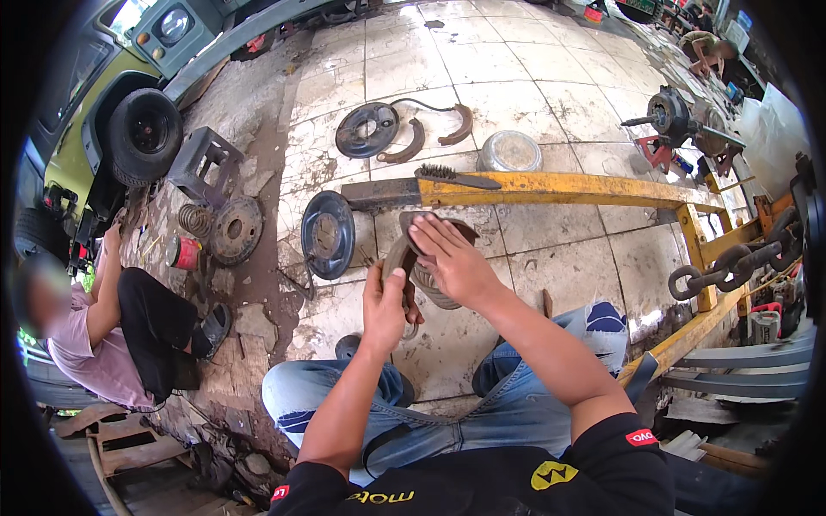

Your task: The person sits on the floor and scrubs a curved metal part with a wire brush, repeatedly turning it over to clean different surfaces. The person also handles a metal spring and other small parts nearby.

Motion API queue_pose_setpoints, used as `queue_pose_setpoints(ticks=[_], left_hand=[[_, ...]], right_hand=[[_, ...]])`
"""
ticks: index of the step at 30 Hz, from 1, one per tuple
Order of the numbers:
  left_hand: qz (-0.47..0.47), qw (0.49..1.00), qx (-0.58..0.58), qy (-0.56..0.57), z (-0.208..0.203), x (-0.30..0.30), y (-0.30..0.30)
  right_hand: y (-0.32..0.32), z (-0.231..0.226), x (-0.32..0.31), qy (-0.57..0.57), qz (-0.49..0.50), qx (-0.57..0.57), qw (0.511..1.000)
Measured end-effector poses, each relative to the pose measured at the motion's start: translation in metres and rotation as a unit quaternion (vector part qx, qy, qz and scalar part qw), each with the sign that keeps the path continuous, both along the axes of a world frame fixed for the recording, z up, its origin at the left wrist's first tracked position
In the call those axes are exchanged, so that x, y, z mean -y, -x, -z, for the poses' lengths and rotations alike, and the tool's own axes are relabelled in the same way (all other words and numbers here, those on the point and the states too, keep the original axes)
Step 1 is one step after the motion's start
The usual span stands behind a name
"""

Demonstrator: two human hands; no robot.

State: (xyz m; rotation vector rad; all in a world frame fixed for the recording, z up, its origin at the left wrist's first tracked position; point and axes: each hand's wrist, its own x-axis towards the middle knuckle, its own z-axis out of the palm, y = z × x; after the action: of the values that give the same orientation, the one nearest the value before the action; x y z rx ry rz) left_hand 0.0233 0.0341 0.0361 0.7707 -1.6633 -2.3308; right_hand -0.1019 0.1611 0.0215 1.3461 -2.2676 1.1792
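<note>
My left hand [384,301] is closed round a curved metal brake shoe [397,258], held between my knees above the floor. Flat across the top of it lies my right hand [447,249], its fingers stretched out and close together. Under those fingertips shows a dark, thin piece [410,229] whose kind I cannot make out. Below my right palm a coil spring [433,288] is partly hidden. A wire brush [456,177] rests on the yellow beam [568,185] just beyond my hands. To the left, a dark round backing plate [328,235] leans by the beam's end.
Two more brake shoes [404,143], another backing plate [367,131] and a round metal drum [510,152] lie beyond the beam. At right hangs a heavy chain [731,267]. A person [103,327] sits at left near a stool [205,163] and a vehicle wheel [144,136].
</note>
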Motion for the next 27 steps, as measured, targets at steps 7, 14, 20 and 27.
queue_pose_setpoints(ticks=[7,14,20,27], left_hand=[[-0.013,1.0,-0.024,0.001,-0.006,0.004,-0.003],[-0.006,1.0,-0.013,-0.016,-0.004,-0.002,0.001],[-0.026,1.0,-0.006,0.011,-0.002,0.002,0.005],[0.014,1.0,0.025,0.012,-0.004,-0.006,0.0]], right_hand=[[0.022,0.019,-0.013,-0.042,0.113,0.172,0.978],[0.029,0.039,-0.016,-0.132,0.088,0.183,0.97],[0.011,0.016,-0.005,-0.038,0.056,0.095,0.993],[-0.01,0.007,-0.002,-0.069,0.016,0.035,0.997]])
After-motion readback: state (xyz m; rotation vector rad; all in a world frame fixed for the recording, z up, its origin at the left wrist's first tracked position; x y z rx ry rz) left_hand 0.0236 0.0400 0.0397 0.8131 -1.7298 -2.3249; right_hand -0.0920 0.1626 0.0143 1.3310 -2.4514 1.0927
